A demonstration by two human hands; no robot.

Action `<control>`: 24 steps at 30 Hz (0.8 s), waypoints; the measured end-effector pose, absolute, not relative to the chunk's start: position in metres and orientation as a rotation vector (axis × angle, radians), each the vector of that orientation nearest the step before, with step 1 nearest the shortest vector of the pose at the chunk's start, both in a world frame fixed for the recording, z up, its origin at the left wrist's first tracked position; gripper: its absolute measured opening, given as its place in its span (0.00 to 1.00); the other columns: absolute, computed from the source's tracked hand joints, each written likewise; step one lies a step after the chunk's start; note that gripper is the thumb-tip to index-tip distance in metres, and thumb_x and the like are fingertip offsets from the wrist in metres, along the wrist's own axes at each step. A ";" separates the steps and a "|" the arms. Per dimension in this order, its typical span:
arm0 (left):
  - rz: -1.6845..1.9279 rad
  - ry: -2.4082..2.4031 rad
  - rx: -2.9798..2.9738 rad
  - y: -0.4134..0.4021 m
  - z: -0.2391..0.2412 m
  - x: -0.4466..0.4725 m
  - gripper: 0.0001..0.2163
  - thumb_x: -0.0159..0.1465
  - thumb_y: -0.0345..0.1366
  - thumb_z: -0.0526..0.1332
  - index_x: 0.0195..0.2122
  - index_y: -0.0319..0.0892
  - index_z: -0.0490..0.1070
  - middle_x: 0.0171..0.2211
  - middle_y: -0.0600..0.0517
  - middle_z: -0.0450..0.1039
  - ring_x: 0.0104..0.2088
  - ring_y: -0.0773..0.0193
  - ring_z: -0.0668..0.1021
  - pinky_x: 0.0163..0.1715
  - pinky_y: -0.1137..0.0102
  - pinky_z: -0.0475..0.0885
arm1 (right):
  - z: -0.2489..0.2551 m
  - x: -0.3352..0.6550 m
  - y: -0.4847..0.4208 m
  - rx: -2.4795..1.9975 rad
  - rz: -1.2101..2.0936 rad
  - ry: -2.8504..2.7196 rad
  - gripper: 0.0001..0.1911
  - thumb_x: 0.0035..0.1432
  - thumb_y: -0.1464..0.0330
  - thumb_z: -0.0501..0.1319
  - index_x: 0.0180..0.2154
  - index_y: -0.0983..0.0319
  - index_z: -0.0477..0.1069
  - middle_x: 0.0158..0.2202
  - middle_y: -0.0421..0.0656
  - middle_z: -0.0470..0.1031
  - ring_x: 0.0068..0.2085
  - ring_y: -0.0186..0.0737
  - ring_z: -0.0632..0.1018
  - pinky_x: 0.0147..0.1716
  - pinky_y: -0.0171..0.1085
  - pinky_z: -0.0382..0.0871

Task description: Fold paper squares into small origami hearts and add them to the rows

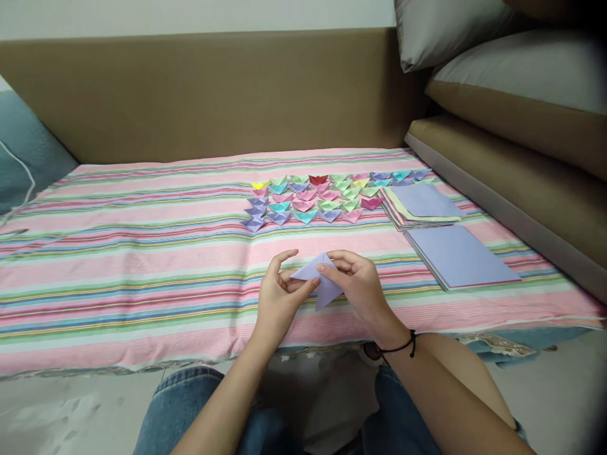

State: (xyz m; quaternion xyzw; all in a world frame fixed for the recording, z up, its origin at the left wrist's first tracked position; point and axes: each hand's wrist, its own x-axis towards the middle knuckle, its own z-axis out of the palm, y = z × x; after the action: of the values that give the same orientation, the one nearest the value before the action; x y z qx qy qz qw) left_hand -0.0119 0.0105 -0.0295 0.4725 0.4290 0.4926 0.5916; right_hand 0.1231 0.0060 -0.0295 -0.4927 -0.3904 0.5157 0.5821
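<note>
A folded sheet of lavender origami paper (327, 292) is held up between both hands over the near edge of the striped cloth. My left hand (284, 284) pinches its left side, thumb on the front face and index finger raised off the paper. With the thumb pressed on its face and fingers behind, my right hand (358, 278) grips the right side. The paper shows a triangular upper part and a flap pointing down. Beyond the hands stand rows of small folded paper boats (303, 205) in several colours.
A stack of lavender-topped square paper (465, 256) lies to the right, with a second, mixed-colour stack (422, 202) behind it. Pink striped cloth (142, 272) covers the surface. Brown cushions (512, 158) rise at the right, and a brown backboard (213, 95) runs along the back.
</note>
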 end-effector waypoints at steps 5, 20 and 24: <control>1.155 0.972 1.092 0.011 -0.030 -0.011 0.23 0.47 0.33 0.69 0.40 0.43 0.57 0.21 0.58 0.74 0.17 0.72 0.73 0.20 0.78 0.68 | -0.028 0.122 0.005 -1.146 1.218 -0.915 0.15 0.40 0.64 0.70 0.31 0.63 0.73 0.25 0.42 0.78 0.23 0.36 0.74 0.23 0.33 0.65; 1.131 1.121 1.490 0.016 -0.032 -0.027 0.12 0.50 0.37 0.68 0.36 0.40 0.75 0.35 0.49 0.78 0.32 0.61 0.80 0.32 0.70 0.75 | -0.027 0.134 0.010 -1.191 1.212 -0.973 0.17 0.38 0.63 0.70 0.32 0.64 0.72 0.23 0.42 0.78 0.24 0.39 0.76 0.22 0.34 0.66; 1.138 1.170 1.431 0.014 -0.029 -0.027 0.13 0.48 0.36 0.70 0.35 0.38 0.77 0.30 0.49 0.79 0.30 0.59 0.80 0.29 0.69 0.76 | -0.024 0.133 0.009 -1.209 1.225 -0.978 0.18 0.38 0.62 0.70 0.33 0.64 0.73 0.24 0.43 0.78 0.25 0.40 0.76 0.22 0.34 0.66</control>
State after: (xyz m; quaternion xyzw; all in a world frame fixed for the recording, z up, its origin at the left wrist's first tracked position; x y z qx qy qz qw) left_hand -0.0273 0.0143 -0.0288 0.5831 0.4766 0.4637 0.4668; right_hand 0.1334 0.0086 -0.0241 -0.5104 -0.4128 0.5173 0.5490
